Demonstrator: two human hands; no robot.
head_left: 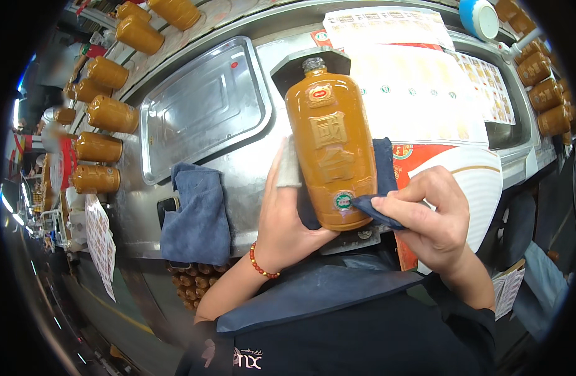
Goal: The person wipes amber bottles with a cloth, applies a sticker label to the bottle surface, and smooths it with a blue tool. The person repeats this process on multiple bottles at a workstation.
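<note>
A large amber-brown bottle (332, 147) with raised lettering lies tilted in front of me, its clear neck pointing away. My left hand (283, 219) grips its lower left side, thumb along the base and fingers partly hidden behind it; a white cover (288, 165) wraps a finger. Near the base on the bottle's front is a small round green sticker (344, 200). My right hand (433, 218) is closed on a dark blue cloth (380, 211), whose tip touches the bottle beside that sticker. More blue cloth (383, 164) shows behind the bottle.
A shallow metal tray (206, 106) lies at left on the steel bench, a folded blue cloth (197, 216) nearer me. Sticker sheets (407, 94) cover the right side, beside a metal rim. Brown bottles (112, 114) line the left and far right; a blue-white roll (479, 19) stands behind.
</note>
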